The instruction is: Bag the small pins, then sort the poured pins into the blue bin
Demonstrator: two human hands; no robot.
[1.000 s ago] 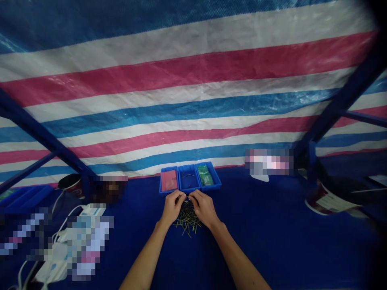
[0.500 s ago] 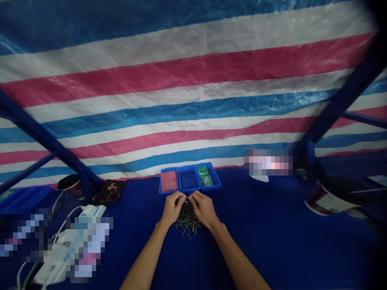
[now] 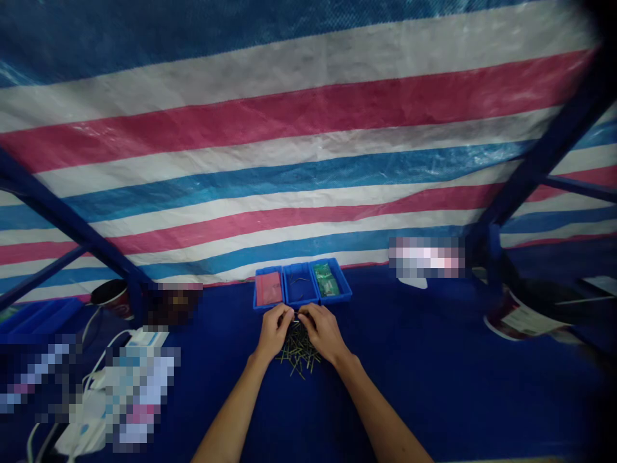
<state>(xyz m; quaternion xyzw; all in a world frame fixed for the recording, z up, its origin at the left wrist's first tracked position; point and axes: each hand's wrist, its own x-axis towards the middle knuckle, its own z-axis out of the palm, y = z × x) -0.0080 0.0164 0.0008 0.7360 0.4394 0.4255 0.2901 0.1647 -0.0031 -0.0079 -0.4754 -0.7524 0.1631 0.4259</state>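
My left hand [image 3: 276, 331] and my right hand [image 3: 322, 331] are close together at the middle of the blue table, fingertips pinched and turned toward each other. Something small, with a light, shiny bit, shows between the fingertips; its kind is too small to make out. Under and just in front of the hands lies a loose pile of thin, brassy-dark rods [image 3: 299, 357], perhaps long screws, partly covered by the fingers. Right behind the hands stands a blue tray [image 3: 284, 302] with three compartments: a pink packet [image 3: 268, 289] at left, thin bent metal pieces [image 3: 301, 279] in the middle, green packets [image 3: 326, 280] at right.
White power strips [image 3: 87, 421] with cables lie at the left. A round tub [image 3: 113, 297] stands behind them, and another tub [image 3: 523, 316] is at the right. Dark blue frame posts [image 3: 540, 154] slope on both sides. A striped tarp [image 3: 308, 154] hangs behind the table [image 3: 434, 373].
Both hands stay nearly in place, with only a slight shift of the fingers around the small piece. The whole view has moved very slightly.
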